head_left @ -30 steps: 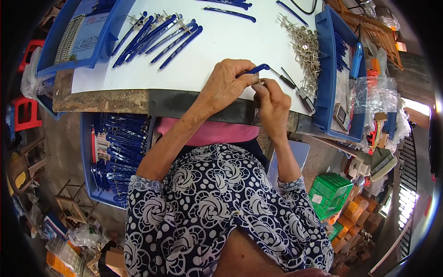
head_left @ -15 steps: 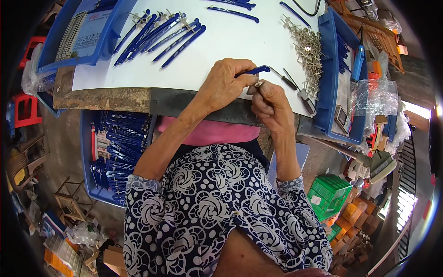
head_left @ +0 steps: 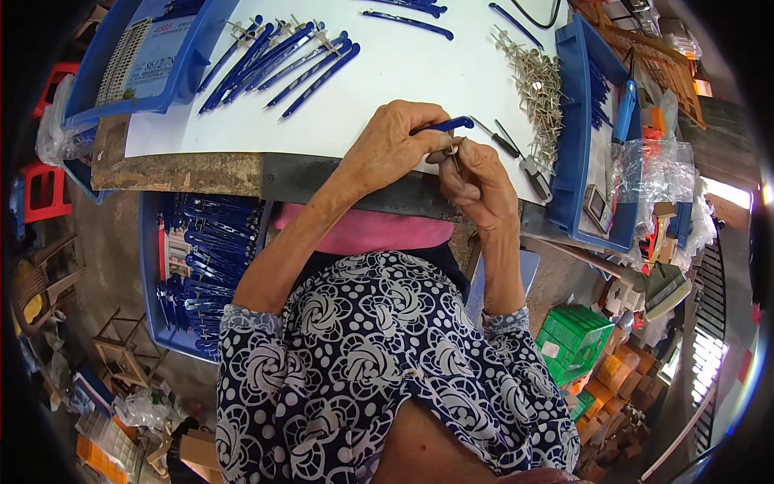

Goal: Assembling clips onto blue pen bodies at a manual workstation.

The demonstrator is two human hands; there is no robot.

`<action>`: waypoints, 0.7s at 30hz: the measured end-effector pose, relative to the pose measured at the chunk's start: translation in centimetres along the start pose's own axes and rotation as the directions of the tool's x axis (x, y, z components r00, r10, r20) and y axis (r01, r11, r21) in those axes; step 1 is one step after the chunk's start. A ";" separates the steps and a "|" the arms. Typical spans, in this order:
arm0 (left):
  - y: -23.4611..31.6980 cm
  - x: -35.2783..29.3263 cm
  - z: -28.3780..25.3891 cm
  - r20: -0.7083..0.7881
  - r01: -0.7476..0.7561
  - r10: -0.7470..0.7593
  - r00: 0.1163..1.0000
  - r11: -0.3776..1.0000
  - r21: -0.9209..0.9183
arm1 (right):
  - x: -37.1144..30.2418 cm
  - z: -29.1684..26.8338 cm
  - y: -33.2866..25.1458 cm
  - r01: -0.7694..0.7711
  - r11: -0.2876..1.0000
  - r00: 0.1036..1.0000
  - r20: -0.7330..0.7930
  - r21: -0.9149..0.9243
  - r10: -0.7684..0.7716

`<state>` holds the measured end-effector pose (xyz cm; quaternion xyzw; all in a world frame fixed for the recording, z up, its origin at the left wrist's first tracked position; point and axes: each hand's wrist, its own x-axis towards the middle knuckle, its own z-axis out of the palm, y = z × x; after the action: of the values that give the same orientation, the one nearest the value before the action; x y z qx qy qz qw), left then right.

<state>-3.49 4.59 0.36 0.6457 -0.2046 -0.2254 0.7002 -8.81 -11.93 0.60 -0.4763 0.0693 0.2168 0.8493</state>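
Bare white tabletop open between the row of blue strips at upper left and the pile of metal pins at right. Right side walled by a blue tray; pliers lie just before it. Left corner blocked by a blue bin. Both hands, left hand and right hand, crowd the near edge.
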 end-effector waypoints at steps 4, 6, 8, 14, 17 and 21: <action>-0.1 -0.3 0.2 -0.033 -0.021 0.025 0.999 0.995 0.098 | -0.1 0.7 0.5 0.052 0.997 0.995 -0.081 -0.053 -0.056; -0.3 -0.4 0.3 -0.052 -0.013 0.018 0.999 0.996 0.093 | 0.0 2.0 1.1 0.118 0.959 0.964 -0.203 -0.258 -0.174; 0.2 -0.4 0.5 -0.078 -0.008 0.016 0.997 0.994 0.105 | -0.1 2.5 1.2 0.148 0.875 0.902 -0.301 -0.460 -0.311; -0.4 -0.1 -0.3 -0.029 -0.007 0.011 1.000 0.993 0.115 | 0.0 2.6 -0.5 -0.029 0.865 0.938 -0.314 -0.501 -0.150; -0.3 0.0 -0.1 -0.036 0.013 -0.009 0.999 0.996 0.094 | -0.3 2.0 -1.0 0.024 0.987 0.981 -0.188 -0.161 -0.055; -0.6 -0.1 -0.3 -0.004 0.029 -0.029 1.000 0.992 0.119 | -0.2 1.3 -1.1 -0.087 0.975 0.983 -0.174 -0.205 0.051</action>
<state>-3.44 4.80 -0.26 0.6897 -0.2073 -0.2222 0.6573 -8.57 -11.40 2.24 -0.5779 0.1337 0.2116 0.7768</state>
